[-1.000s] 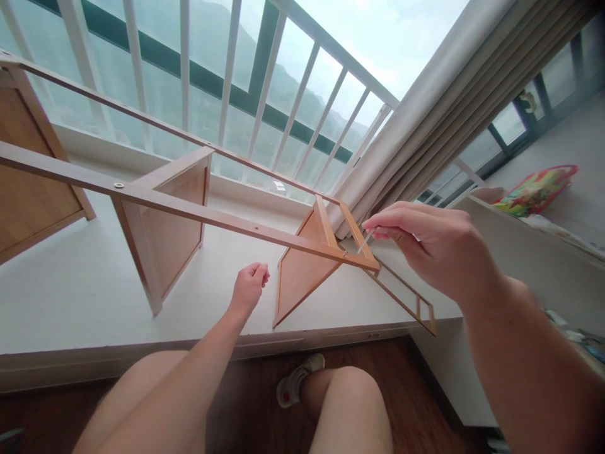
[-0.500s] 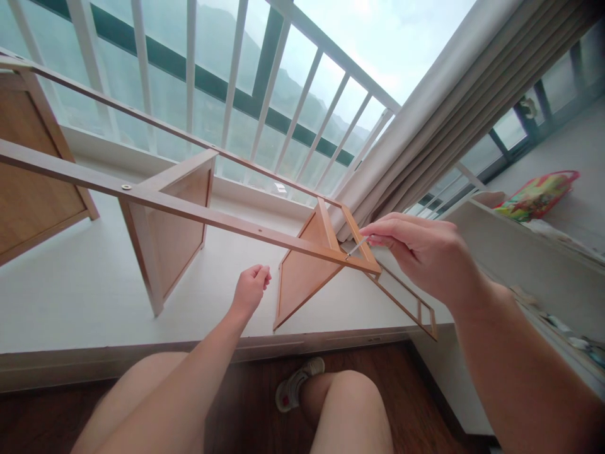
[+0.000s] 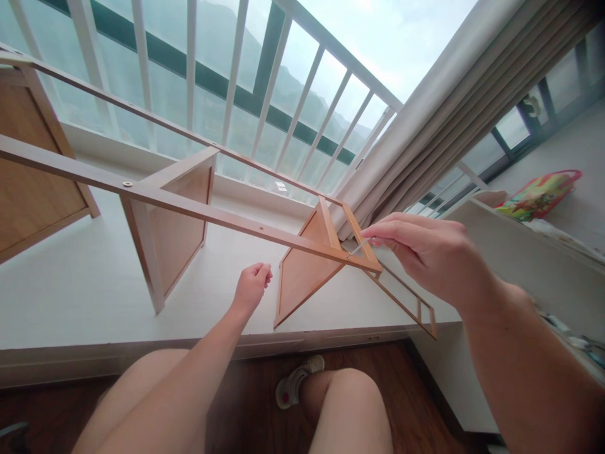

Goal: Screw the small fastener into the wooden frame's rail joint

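Pinching a thin metal tool near the end of a wooden rack's front rail, the right hand hangs above the rack's right end, thumb and forefinger closed on the shank, whose tip meets the rail or sits just over it; the end crosspiece lies right beside those fingers, the curtain just behind it, so the freer room is on the near side and to the right; the left hand is curled, fingers clenched, below the front rail and apart from it, between the middle panel and the right panel, and I cannot tell whether it conceals anything; the rack lies along a white bench, its slanted panels running between the front rail and the rear rail, with the left panel cut off by the view's edge; pale bench surface shows between the panels; a narrow wooden frame slopes down from the right end and, in this view, crosses the bench's front edge; the knees are just before that edge, above the dark floor; white railings bound the far side.
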`<state>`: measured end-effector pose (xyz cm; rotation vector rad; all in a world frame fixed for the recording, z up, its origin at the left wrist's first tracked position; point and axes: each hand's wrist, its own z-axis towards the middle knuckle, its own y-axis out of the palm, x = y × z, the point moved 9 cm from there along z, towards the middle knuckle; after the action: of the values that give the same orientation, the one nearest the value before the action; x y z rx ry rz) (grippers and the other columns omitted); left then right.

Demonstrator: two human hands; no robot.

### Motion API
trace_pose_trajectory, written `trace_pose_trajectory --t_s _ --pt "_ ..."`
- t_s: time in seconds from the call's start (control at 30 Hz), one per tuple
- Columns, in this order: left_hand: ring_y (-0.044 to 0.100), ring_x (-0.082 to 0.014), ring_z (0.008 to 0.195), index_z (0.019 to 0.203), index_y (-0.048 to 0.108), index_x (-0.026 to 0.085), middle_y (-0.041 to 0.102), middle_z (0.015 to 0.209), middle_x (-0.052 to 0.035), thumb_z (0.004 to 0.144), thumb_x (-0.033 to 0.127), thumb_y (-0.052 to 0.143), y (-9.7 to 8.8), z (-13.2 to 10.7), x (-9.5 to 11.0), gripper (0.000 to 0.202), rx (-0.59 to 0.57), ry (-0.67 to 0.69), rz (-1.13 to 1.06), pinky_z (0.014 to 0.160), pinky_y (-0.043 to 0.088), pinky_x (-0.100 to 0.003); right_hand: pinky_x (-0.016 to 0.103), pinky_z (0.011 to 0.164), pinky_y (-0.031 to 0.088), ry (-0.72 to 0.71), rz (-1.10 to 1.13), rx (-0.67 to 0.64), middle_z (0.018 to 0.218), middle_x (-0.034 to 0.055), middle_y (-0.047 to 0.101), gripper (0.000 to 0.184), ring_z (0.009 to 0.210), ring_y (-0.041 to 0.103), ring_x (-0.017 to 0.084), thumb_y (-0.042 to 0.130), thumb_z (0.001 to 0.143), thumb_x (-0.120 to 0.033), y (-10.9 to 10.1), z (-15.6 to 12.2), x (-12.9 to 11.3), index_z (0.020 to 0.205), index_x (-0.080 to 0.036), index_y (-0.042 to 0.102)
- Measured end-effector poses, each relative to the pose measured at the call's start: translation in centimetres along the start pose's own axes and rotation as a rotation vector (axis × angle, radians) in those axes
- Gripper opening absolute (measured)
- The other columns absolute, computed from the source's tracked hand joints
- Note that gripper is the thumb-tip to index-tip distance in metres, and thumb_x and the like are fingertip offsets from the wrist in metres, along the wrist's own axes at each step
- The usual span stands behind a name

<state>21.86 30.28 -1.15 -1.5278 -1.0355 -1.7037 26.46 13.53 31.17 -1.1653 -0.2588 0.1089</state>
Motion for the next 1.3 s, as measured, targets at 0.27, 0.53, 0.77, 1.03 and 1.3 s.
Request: trace_pose_trajectory --t_s 0.27,0.53,0.77,1.03,1.3 --pt "0.043 -0.0095 0.046 0.061 0.053 0.017 0.050 0.055 0.0016 0.084 0.042 0.049 -0.1 -0.1 0.0 0.035 -0.003 -0.007 0.012 0.044 0.033 -0.022 0.025 0.072 0.050 -0.007 0.020 -0.004 0.093 0.0053 0.069 0.022 0.081 0.065 0.015 0.051 0.091 -0.015 0.1 0.2 0.1 0.102 -0.022 0.068" --pt "0.044 -0.0096 0.047 0.061 0.053 0.017 0.050 0.055 0.0016 0.084 0.042 0.051 0.0 -0.1 -0.2 0.034 -0.007 -0.008 -0.010 0.043 0.032 -0.022 0.024 0.072 0.050 -0.003 0.054 -0.001 0.092 0.0051 0.070 0.021 0.080 0.066 0.014 0.051 0.092 -0.018 0.1 0.3 0.1 0.102 -0.022 0.069" --pt "0.045 -0.0102 0.048 0.061 0.053 0.017 0.050 0.055 0.0013 0.083 0.043 0.051 -0.1 0.1 -0.4 0.034 -0.010 -0.009 -0.015 0.043 0.032 -0.022 0.026 0.070 0.049 0.063 0.053 0.039 0.087 0.0027 0.071 0.015 0.077 0.066 0.016 0.057 0.091 -0.028 -0.1 0.3 0.8 0.093 -0.024 0.071" --pt "0.044 -0.0103 0.047 0.061 0.053 0.017 0.050 0.055 0.0014 0.081 0.043 0.052 0.1 0.0 -0.6 0.033 -0.015 -0.017 -0.014 0.043 0.032 -0.022 0.028 0.048 0.032 0.264 -0.108 0.104 0.049 -0.0031 0.047 0.038 0.046 0.042 0.011 0.056 0.090 -0.044 0.4 0.8 1.7 0.060 -0.021 0.058" --pt "0.044 -0.0096 0.047 0.061 0.053 0.017 0.050 0.055 0.0018 0.083 0.043 0.050 0.1 0.0 -0.6 0.034 -0.017 -0.013 -0.005 0.043 0.032 -0.022 0.028 0.045 0.028 0.356 -0.065 0.106 0.045 -0.0032 0.042 0.047 0.044 0.038 0.009 0.052 0.091 -0.049 0.6 0.8 2.7 0.055 -0.019 0.054"
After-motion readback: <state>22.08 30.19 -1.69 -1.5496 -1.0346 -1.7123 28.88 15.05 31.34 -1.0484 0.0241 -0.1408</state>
